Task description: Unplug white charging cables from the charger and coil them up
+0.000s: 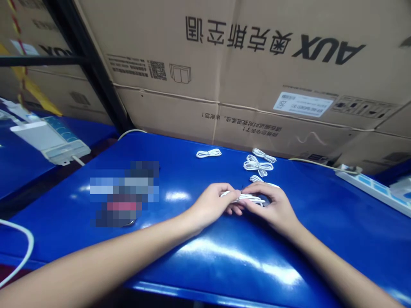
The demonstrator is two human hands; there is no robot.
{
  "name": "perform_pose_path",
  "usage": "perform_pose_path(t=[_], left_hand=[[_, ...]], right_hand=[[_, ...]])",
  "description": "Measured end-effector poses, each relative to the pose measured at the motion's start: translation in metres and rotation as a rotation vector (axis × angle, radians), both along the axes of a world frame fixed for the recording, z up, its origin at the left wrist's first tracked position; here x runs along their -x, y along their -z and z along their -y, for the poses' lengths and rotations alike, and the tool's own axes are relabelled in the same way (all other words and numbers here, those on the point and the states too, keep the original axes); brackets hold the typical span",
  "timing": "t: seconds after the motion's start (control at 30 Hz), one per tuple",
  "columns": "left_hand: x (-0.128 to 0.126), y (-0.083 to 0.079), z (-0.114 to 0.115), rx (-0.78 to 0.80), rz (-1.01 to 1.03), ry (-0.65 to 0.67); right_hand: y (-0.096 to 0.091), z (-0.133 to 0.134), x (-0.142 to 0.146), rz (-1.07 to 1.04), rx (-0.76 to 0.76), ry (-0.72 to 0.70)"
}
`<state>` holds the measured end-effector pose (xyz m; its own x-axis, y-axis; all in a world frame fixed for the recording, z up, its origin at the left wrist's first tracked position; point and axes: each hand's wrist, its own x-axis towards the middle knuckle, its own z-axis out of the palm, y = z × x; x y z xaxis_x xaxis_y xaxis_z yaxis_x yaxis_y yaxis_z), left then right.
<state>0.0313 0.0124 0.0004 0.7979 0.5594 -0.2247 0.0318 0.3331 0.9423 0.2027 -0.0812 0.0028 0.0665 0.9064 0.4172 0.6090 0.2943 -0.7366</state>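
Head view: left hand [210, 205] and right hand [271, 205] closed together on coiled white cable [244, 198], held just above blue worktop [224, 256]. Open room leftward and toward front edge; cable bundles [258, 166] just ahead; power strip [369, 186] along right edge.

Head camera looks forward and down on left hand [210, 205], right hand [272, 209].

Cardboard AUX cartons [244, 72] stand upside down behind the glossy blue table [321, 239] — a black metal rack post [91, 68] beside them.
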Motion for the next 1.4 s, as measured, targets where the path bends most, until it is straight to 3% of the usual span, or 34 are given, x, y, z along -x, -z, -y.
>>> perform_pose_path(t=[0.2,0.4,0.77,1.0,1.2,1.4], left_hand=[[0.002,-0.004,0.004,0.152,0.044,-0.016],[0.002,-0.005,0.005,0.294,0.08,-0.009],[0.007,-0.014,0.002,0.311,0.015,0.005],[0.008,-0.016,-0.001,0.222,-0.041,-0.005],[0.003,-0.005,-0.005,-0.248,-0.071,-0.021],[0.005,-0.003,-0.004,-0.333,-0.062,-0.038]], right_hand=[[-0.002,0.002,0.004,0.138,-0.118,0.011],[-0.004,0.003,0.002,0.214,-0.227,-0.066],[-0.002,0.0,-0.013,0.394,-0.326,-0.205],[-0.009,0.004,-0.008,0.291,-0.211,-0.242],[-0.001,0.001,-0.005,0.151,-0.135,-0.157],[0.0,0.0,-0.004,0.187,-0.136,-0.086]])
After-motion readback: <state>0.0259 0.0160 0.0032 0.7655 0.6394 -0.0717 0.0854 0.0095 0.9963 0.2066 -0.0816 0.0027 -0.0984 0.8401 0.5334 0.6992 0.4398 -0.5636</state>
